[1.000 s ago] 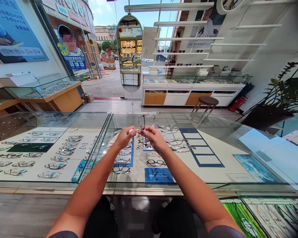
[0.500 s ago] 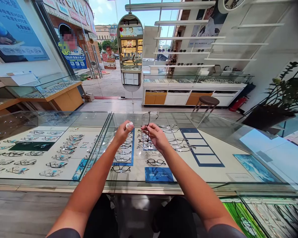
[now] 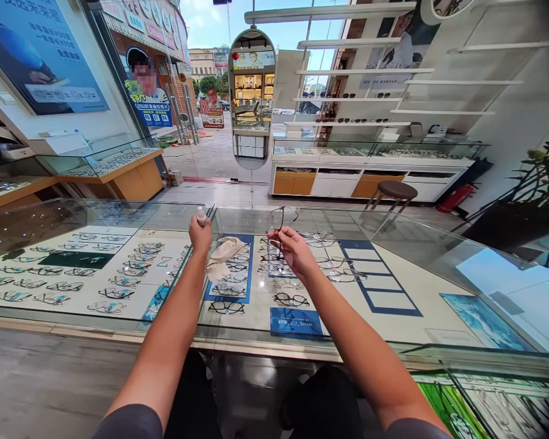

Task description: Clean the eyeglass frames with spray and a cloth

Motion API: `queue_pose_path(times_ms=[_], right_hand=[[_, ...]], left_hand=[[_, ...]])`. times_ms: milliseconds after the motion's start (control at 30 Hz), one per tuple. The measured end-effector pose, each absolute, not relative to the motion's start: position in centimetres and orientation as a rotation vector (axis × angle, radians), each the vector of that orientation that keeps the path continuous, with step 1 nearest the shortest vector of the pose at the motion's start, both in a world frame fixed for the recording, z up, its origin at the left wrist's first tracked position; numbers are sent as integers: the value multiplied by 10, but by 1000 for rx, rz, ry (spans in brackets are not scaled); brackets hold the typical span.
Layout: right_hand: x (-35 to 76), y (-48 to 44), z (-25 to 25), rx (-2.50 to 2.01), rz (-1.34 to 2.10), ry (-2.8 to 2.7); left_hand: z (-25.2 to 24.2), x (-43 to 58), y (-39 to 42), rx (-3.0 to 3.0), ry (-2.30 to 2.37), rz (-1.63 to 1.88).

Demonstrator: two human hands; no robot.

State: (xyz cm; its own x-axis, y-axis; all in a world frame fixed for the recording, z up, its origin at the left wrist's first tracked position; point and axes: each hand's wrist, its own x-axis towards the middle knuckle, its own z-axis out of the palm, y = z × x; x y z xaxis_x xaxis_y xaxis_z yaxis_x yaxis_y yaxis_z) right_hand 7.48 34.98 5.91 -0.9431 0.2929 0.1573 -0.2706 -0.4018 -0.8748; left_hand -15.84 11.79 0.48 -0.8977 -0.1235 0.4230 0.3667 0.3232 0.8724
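Observation:
A small white bottle (image 3: 201, 214) is upright in my left hand (image 3: 200, 235), its top showing above the closed fingers. My right hand (image 3: 293, 247) pinches a pair of thin-rimmed eyeglasses (image 3: 278, 217) and holds them up over the counter; the fingers cover part of the frame. Beside my left wrist, a crumpled beige cloth (image 3: 225, 251) lies on the glass-topped display counter (image 3: 333, 347). Under the glass, rows of eyeglasses (image 3: 227, 307) surround a blue card (image 3: 295, 321) below my hands.
A glass partition (image 3: 214, 210) crosses the counter just right of my left hand. An oval mirror (image 3: 252, 97) hangs beyond it. A round stool (image 3: 397, 189) stands before the far white cabinet (image 3: 333, 182). At the right are a plant (image 3: 521, 192) and a fire extinguisher (image 3: 456, 198).
My left hand has moved left, away from the eyeglasses, and the bottle has turned upright. The beige cloth now shows. My right hand still holds the eyeglasses up. The view has shifted slightly.

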Motion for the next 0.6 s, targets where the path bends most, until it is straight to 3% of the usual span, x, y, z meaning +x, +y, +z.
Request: queue_pose_path(times_ms=[600], right_hand=[[73, 349, 56, -71, 2378, -1489]], left_hand=[[2, -165, 95, 296, -2313, -1396]])
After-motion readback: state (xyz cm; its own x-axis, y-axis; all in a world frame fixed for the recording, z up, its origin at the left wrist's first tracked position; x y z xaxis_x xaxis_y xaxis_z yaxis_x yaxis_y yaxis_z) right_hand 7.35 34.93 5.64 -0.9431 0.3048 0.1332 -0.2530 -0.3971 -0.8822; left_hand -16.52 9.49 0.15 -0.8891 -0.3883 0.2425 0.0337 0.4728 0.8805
